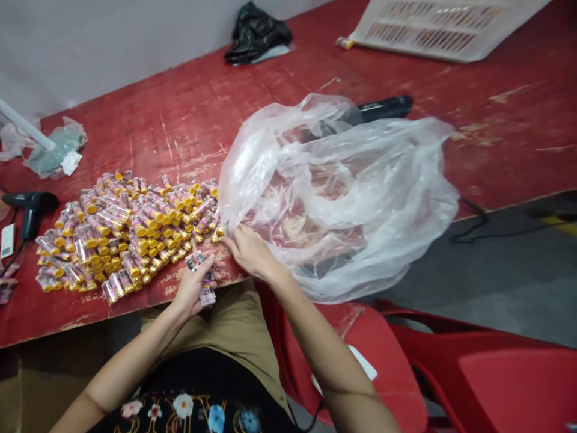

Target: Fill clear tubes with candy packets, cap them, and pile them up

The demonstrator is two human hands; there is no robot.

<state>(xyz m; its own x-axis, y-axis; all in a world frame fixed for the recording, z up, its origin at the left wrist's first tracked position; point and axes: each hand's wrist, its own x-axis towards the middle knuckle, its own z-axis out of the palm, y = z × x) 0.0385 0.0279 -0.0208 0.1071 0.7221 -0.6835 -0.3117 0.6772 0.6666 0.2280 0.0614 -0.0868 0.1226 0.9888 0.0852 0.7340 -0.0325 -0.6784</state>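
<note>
Left hand [193, 290], lower centre: closed around a small bundle of printed purple-and-dark pieces [207, 296], ends poking out both sides; thumb across it, likely so it doesn't fan out. Right hand [252, 249], at centre: fingers bent at near-left edge of the crumpled clear plastic bag [383, 210]; can't tell whether pinching or just touching. Heap of clear tubes with yellow ends [155, 216], left of centre, bag beside it; both near the hands, presumably for short reach. Bag partly covers black dryer-shaped tool [390, 107], upper right.
</note>
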